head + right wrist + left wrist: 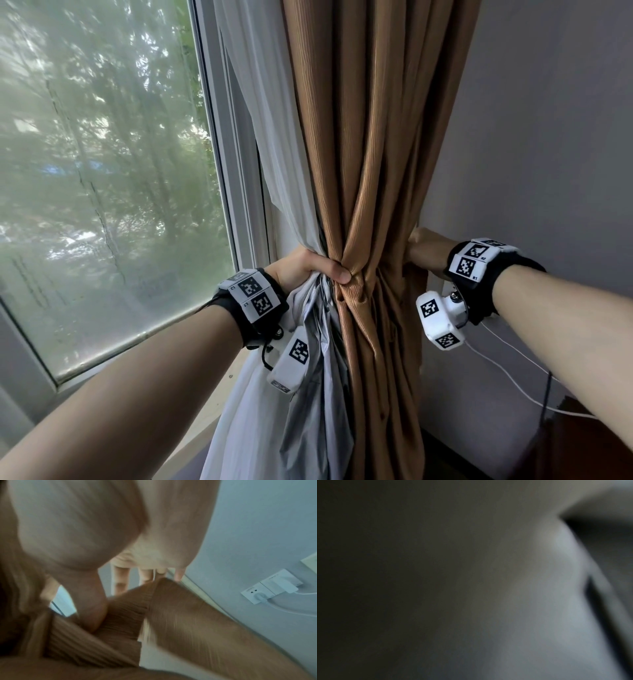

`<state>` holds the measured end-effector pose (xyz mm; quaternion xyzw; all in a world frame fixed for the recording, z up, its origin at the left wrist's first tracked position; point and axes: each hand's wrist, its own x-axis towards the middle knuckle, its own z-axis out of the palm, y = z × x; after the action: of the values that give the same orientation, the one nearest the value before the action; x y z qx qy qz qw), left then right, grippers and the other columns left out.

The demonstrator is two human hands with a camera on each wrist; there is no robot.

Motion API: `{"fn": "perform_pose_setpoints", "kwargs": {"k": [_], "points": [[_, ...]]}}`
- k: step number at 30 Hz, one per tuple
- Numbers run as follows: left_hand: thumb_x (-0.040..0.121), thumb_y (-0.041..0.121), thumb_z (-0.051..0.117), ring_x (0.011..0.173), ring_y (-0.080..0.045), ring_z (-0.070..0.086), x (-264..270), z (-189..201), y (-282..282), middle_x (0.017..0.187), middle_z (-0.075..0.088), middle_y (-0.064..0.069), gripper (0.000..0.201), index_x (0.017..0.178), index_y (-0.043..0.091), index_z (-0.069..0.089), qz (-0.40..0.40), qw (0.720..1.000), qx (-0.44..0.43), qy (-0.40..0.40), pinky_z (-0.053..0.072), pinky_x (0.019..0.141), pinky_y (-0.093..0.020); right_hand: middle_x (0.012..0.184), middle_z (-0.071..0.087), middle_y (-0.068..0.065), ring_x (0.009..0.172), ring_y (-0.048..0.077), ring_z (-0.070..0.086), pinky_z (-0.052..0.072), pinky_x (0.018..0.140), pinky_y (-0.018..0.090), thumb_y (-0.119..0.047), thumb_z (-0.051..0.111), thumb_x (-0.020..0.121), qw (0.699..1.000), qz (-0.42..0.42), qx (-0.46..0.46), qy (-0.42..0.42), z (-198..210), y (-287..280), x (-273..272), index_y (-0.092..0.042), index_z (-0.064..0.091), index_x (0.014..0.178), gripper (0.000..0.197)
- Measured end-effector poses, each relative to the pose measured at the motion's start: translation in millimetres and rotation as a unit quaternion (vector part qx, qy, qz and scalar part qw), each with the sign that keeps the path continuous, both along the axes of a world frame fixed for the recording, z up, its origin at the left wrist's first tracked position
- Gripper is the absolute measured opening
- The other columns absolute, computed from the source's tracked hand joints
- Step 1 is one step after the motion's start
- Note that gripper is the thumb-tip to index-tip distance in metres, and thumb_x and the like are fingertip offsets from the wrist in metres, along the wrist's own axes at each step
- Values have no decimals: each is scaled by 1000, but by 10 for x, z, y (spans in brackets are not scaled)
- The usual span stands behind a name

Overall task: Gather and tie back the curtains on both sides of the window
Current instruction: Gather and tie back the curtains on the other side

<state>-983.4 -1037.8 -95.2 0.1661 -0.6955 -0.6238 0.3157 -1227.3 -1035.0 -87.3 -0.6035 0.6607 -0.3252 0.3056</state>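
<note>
At the right edge of the window (109, 178), my left hand (301, 270) clamps the gathered brown curtain (370, 154) and white sheer (270, 113) into one bunch, thumb wrapped across the front. My right hand (424, 251) reaches behind the bundle beside the wall (548, 137), fingers (120, 580) extended, with no tie visibly in them. The gathering looks done here; I judge the next move calls for finding a tieback and passing it round without loosening the left grip.
</note>
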Motion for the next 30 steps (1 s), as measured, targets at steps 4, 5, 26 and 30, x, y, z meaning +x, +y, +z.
{"fn": "perform_pose_setpoints", "kwargs": {"k": [4,5,26,30], "points": [[62,-9,63,84,-16,77,-16,-16,-4,88,80,-2,39,82,17,84,-6,1000,15,5,59,79,-27,109,75,23,113,43,68,54,102,61,-28,73,74,998,36,-58,-10,-79,-72,5,5,71,107,47],[60,-7,68,84,-16,77,-20,-20,-2,88,80,-2,38,83,17,84,-8,1000,15,7,59,79,-27,111,73,28,113,48,66,52,101,65,-19,74,81,997,42,-63,-2,-130,-132,-10,10,69,108,40],[63,-7,64,85,-13,76,-2,-32,-103,86,80,2,42,104,2,66,42,999,-31,3,58,83,-26,104,67,26,94,37,64,57,77,34,13,59,69,982,48,32,-178,-43,250,242,22,63,111,43],[53,8,82,94,-23,75,-37,-87,-162,97,78,-7,58,108,-2,67,80,995,-52,20,58,88,-34,109,69,21,100,35,66,53,85,29,-11,75,45,966,121,48,-226,-64,385,271,12,67,109,68]]}}
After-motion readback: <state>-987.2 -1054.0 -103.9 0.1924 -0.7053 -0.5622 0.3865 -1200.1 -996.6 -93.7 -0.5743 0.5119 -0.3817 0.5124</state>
